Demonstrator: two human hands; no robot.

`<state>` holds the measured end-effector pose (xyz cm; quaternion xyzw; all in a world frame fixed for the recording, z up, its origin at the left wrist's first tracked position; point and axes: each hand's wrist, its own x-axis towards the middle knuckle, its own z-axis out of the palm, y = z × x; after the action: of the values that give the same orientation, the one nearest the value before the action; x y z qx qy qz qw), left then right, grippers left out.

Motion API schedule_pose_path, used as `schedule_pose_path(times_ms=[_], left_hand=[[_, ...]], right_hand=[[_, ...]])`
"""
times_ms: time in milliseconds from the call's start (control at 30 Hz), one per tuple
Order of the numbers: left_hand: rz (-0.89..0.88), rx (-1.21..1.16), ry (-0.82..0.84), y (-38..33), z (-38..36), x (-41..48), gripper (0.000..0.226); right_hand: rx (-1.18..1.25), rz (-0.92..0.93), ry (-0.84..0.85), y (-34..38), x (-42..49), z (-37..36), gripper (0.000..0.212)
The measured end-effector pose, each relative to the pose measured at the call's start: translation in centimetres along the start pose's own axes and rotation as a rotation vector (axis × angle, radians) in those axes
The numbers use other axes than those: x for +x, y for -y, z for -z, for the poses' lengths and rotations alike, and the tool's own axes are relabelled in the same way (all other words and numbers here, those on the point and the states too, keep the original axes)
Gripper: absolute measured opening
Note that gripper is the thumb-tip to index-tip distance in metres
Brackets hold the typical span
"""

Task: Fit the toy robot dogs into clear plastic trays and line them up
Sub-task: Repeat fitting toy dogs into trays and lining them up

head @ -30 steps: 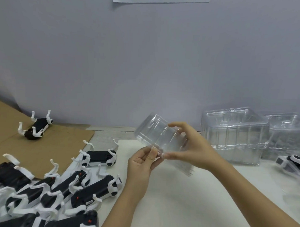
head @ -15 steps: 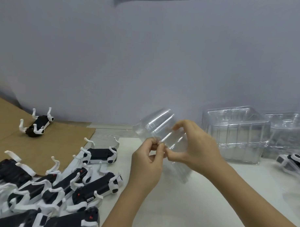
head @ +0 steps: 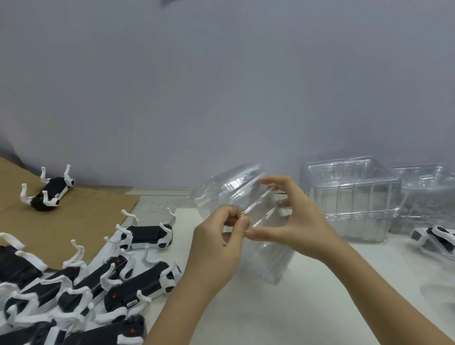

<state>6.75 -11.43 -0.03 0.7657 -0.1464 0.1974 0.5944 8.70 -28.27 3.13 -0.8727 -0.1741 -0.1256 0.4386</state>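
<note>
Clear tray (head: 231, 190) | left hand (head: 219, 239) pinches edge | right hand (head: 292, 218) grips

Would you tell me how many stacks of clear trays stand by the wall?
2: the first stack right of centre, the second stack beside it at the right edge, partly cut off.

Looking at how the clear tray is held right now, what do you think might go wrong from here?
1. The left hand pinches only the thin rim of the clear tray, and the right hand holds it by the fingertips; the slick plastic might slip or crease.
2. The left forearm passes close beside the crowded toy dogs, whose white legs stick up; a sideways move could catch one.
</note>
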Motion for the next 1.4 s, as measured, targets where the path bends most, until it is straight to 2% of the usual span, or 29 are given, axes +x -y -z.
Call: schedule_pose_path(times_ms=[167, 300, 400, 500, 600, 700, 767, 833, 900, 933, 967, 1033, 1100, 1133, 1200, 1267, 1300, 1400], left_hand=[[-0.047, 0.135, 0.04, -0.1, 0.1, -0.1, 0.022], [-0.075, 0.128, 0.021, -0.2, 0.3, 0.0, 0.024], [-0.05, 0.084, 0.017, -0.2, 0.8, 0.2, 0.019], [-0.004, -0.036, 0.012, 0.3, 1.7, 0.7, 0.015], [0.139, -0.279, -0.031, 1.8, 2.4, 1.6, 0.014], [0.468, -0.47, -0.046, 4.3, 1.7, 1.8, 0.011], [0.637, -0.37, -0.05, 6.1, 0.9, 1.5, 0.014], [0.723, -0.107, -0.01, 7.5, 0.3, 0.7, 0.02], [0.635, 0.316, 0.068, 7.7, 0.2, 0.0, 0.033], [0.558, 0.372, 0.024, 7.2, 0.1, -0.1, 0.04], [0.474, 0.289, -0.04, 6.3, 0.1, -0.1, 0.044], [0.349, -0.157, -0.108, 3.7, -0.2, 0.2, 0.053], [0.258, -0.595, -0.024, 1.6, -0.4, 0.6, 0.061], [0.217, -0.682, 0.005, 1.1, -0.5, 0.6, 0.059], [0.192, -0.719, -0.037, 0.2, -0.4, 0.5, 0.041], [0.247, -0.752, -0.146, 0.1, -0.1, 0.3, 0.024], [0.28, -0.771, -0.175, 0.2, 0.1, 0.1, 0.022], [0.39, -0.833, -0.248, 0.7, 0.6, -0.7, 0.018]], right_hand=[[0.113, 0.039, -0.005, -0.5, 0.1, -0.2, 0.072], [0.181, 0.016, -0.064, -1.4, 0.5, 0.1, 0.068], [0.177, 0.053, -0.17, -1.7, 1.3, 0.8, 0.068], [0.17, 0.048, -0.343, -1.6, 2.3, 2.2, 0.067], [0.056, 0.079, -0.554, -1.6, 2.7, 4.2, 0.065], [-0.046, 0.144, -0.663, -0.6, 2.0, 5.3, 0.07], [-0.169, 0.204, -0.652, 0.1, 1.4, 5.0, 0.075], [-0.333, 0.238, -0.61, 1.0, 0.9, 4.2, 0.077], [-0.459, 0.268, -0.554, 1.7, 0.4, 3.2, 0.079], [-0.496, 0.287, -0.525, 1.9, 0.2, 2.9, 0.08], [-0.528, 0.309, -0.501, 2.1, 0.0, 2.5, 0.081], [-0.578, 0.356, -0.456, 2.6, -0.5, 1.5, 0.079], [-0.615, 0.397, -0.396, 3.1, -1.0, 0.3, 0.073], [-0.615, 0.409, -0.333, 3.3, -1.3, -0.2, 0.07], [-0.521, 0.364, -0.121, 3.4, -1.4, -0.4, 0.062], [-0.315, 0.293, 0.067, 3.2, -1.1, 0.0, 0.052], [-0.235, 0.282, 0.084, 3.3, -0.8, 0.2, 0.051], [-0.082, 0.303, -0.127, 3.8, 1.2, 1.2, 0.058]])
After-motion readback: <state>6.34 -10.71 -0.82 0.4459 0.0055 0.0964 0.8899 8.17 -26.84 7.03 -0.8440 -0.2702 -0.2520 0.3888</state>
